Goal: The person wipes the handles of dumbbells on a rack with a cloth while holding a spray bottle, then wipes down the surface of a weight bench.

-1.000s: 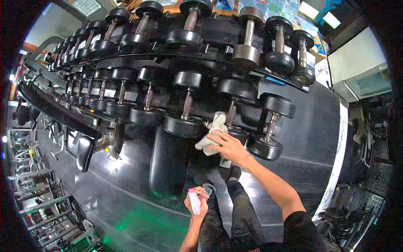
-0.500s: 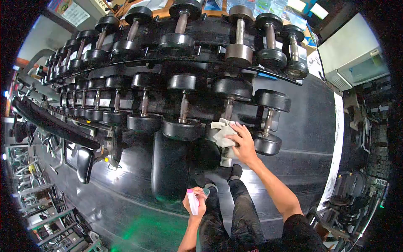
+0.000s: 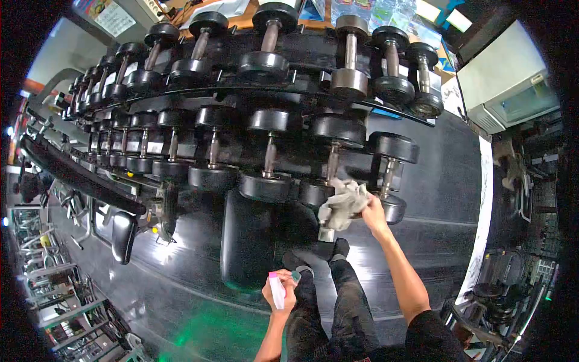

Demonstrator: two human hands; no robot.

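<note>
A crumpled light grey cloth (image 3: 342,208) hangs from my right hand (image 3: 374,214), whose fingers are closed on its right side. The cloth overlaps the front head of a black dumbbell (image 3: 316,192) on the lower rack. Just right of my hand is the lower rack's end dumbbell (image 3: 394,148). My left hand (image 3: 282,292) is wrapped round a spray bottle with a pink and white top (image 3: 277,291), low in front of my legs.
Two tiers of dumbbells run leftward, the upper one along a black rack rail (image 3: 241,89). A black padded bench (image 3: 244,241) stands below them. A white fridge (image 3: 506,84) is at right, gym machines at left.
My right hand has moved right and slightly down, off the dumbbell head, and the cloth now hangs bunched from it. My left hand is unchanged. The view has shifted slightly.
</note>
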